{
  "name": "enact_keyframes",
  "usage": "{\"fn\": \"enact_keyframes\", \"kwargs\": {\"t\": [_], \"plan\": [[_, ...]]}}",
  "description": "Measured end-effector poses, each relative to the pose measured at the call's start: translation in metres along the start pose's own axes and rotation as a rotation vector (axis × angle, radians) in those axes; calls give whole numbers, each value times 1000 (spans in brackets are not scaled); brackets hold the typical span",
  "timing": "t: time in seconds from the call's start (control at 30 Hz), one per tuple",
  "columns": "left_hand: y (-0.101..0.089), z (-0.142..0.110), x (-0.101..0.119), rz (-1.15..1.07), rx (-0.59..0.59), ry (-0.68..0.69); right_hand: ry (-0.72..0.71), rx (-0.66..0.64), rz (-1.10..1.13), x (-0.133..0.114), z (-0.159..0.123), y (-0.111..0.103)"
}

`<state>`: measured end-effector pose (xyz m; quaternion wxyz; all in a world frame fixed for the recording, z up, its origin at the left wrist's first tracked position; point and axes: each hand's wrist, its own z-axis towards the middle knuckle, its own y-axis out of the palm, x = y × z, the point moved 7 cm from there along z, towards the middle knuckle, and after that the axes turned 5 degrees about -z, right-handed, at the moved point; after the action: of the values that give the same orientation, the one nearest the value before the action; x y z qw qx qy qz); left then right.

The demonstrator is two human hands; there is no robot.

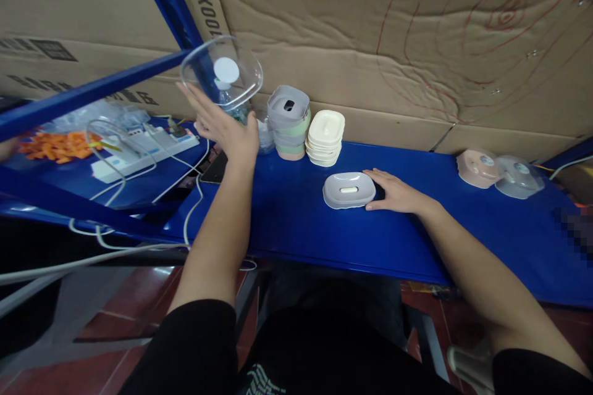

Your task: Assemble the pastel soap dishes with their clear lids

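The hands are working apart: the left hand (227, 129) is gripping a clear, glossy, rounded lid (250, 83) up at 10 o'clock from the grey dish (349, 184), and the right hand (396, 192) is clasping that dish's 3 o'clock end between thumb and fingers. The dish is lying on the smooth blue table (296, 222), its shallow oval hollow showing a small pale oblong. At 11 o'clock from it, cream dishes (327, 129) are standing nested; at 10 o'clock, a taller stack (290, 108) is mixing grey, green and peach layers. Far out at 3 o'clock, a peach container (477, 166) is sitting beside a clear-topped one (519, 177). At 9 o'clock, orange pieces (60, 147) are lying heaped near a white power strip (146, 153)
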<state>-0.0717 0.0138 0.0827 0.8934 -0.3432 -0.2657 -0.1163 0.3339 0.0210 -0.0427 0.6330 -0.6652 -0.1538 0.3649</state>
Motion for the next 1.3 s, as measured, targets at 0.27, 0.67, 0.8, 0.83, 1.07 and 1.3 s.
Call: {"fn": "enact_keyframes", "kwargs": {"t": [0.27, 0.67, 0.8, 0.83, 1.07, 1.3], "plan": [[10, -3, 27, -128, 69, 294, 32, -4, 36, 0, -1, -3], [74, -98, 111, -621, -634, 526, 17, 567, 19, -24, -17, -60], [75, -107, 116, -845, -876, 352, 84, 570, -18, -29, -20, -61], [76, -108, 117, -879, -937, 302, 108, 570, -15, -30, -20, -61], [94, -111, 111, -952, -1092, 51, 118, 619, 58, -32, -25, -67], [117, -120, 105, -880, -1131, 66, -95, 425, 232, -39, -15, -58]]}}
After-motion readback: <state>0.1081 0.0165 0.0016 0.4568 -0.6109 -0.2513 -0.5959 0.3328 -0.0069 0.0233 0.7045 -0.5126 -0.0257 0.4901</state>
